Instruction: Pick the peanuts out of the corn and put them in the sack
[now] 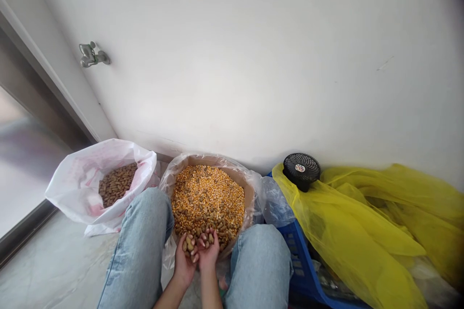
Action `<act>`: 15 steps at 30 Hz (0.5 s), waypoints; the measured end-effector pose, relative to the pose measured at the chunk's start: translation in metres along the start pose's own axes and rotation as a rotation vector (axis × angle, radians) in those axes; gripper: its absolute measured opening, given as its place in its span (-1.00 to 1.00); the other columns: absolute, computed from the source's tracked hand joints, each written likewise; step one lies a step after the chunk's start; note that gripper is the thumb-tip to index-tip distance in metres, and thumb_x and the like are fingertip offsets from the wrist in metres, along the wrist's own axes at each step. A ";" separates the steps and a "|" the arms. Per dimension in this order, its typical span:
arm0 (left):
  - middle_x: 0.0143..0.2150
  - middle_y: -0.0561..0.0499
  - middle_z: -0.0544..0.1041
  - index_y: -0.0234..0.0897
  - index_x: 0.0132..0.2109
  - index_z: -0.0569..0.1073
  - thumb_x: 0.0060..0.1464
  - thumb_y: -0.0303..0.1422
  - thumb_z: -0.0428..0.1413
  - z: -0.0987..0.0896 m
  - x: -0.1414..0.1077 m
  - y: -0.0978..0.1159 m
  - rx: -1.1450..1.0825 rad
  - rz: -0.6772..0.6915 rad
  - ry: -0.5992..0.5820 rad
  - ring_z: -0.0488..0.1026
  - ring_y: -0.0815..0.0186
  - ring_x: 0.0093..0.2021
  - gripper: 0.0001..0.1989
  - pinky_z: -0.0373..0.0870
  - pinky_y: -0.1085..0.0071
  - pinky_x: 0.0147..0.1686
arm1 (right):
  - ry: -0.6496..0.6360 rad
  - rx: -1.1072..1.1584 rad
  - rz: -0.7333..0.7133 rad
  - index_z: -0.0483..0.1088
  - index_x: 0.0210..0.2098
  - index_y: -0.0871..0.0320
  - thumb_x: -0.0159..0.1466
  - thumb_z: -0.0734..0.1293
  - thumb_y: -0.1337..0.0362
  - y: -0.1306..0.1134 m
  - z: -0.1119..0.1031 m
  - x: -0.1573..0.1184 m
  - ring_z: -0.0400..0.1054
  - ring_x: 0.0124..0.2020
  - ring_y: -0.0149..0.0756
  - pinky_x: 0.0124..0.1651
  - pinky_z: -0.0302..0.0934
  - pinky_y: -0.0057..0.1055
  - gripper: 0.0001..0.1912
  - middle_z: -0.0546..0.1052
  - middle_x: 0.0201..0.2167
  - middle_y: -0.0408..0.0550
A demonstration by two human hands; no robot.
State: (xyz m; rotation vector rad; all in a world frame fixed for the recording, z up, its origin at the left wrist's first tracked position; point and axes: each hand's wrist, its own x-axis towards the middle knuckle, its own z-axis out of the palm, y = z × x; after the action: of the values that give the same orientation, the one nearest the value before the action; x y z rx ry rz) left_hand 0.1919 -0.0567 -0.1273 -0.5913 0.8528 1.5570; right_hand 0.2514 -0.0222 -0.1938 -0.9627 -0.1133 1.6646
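Note:
Both my hands are side by side at the near edge of a plastic-lined paper sack, between my knees. My left hand is cupped round several peanuts in their shells. Curled next to it, my right hand also holds unshelled peanuts. The sack is filled with yellow corn kernels, and more peanuts lie mixed among them, mostly on the near side.
At the left stands a white woven bag with peanuts inside. To the right, a blue plastic crate is partly covered by yellow mesh, with a small black fan on top. A metal tap juts from the white wall.

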 end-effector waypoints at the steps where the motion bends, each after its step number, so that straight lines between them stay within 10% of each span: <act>1: -0.68 0.16 0.20 -0.28 -0.48 0.21 -0.06 -0.39 -0.03 0.006 -0.006 0.003 -0.001 -0.038 -0.032 0.07 0.55 -0.79 -0.90 -0.10 0.63 -0.84 | 0.002 -0.004 -0.001 0.26 -0.51 0.16 -0.05 0.28 0.12 0.000 -0.001 0.000 0.16 -0.69 -0.53 -0.71 0.00 -0.58 -0.77 0.36 -0.63 -0.22; 7: -0.65 0.14 0.18 -0.28 -0.47 0.24 -0.02 -0.40 -0.09 0.065 -0.056 0.075 -0.004 -0.157 -0.280 0.07 0.54 -0.75 -0.89 -0.06 0.63 -0.82 | -0.003 -0.017 0.004 0.31 -0.47 0.15 -0.03 0.27 0.15 0.001 -0.004 0.000 0.26 -0.62 -0.46 -0.62 0.12 -0.51 -0.80 0.42 -0.58 -0.18; 12: -0.59 0.06 0.27 -0.29 -0.43 0.29 0.08 -0.45 -0.24 0.106 -0.056 0.197 -0.069 0.244 -0.252 0.20 0.52 -0.66 -0.75 0.15 0.63 -0.73 | 0.004 0.006 0.026 0.34 -0.41 0.13 -0.03 0.27 0.19 0.004 -0.002 -0.002 0.31 -0.55 -0.43 -0.55 0.19 -0.46 -0.81 0.45 -0.53 -0.17; 15: -0.32 -0.10 0.38 -0.31 -0.21 0.31 0.12 -0.28 -0.38 0.112 -0.033 0.251 -0.090 0.394 -0.181 0.37 0.33 -0.27 -0.60 0.36 0.48 -0.50 | 0.091 0.094 0.088 0.35 -0.39 0.12 -0.04 0.29 0.24 0.007 -0.001 -0.003 0.32 -0.55 -0.42 -0.53 0.22 -0.44 -0.81 0.47 -0.51 -0.17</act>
State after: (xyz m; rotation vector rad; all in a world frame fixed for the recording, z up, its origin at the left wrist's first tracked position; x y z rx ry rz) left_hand -0.0381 0.0050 0.0134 -0.3501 0.7947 1.9822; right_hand 0.2468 -0.0277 -0.1964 -0.9825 0.0690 1.6878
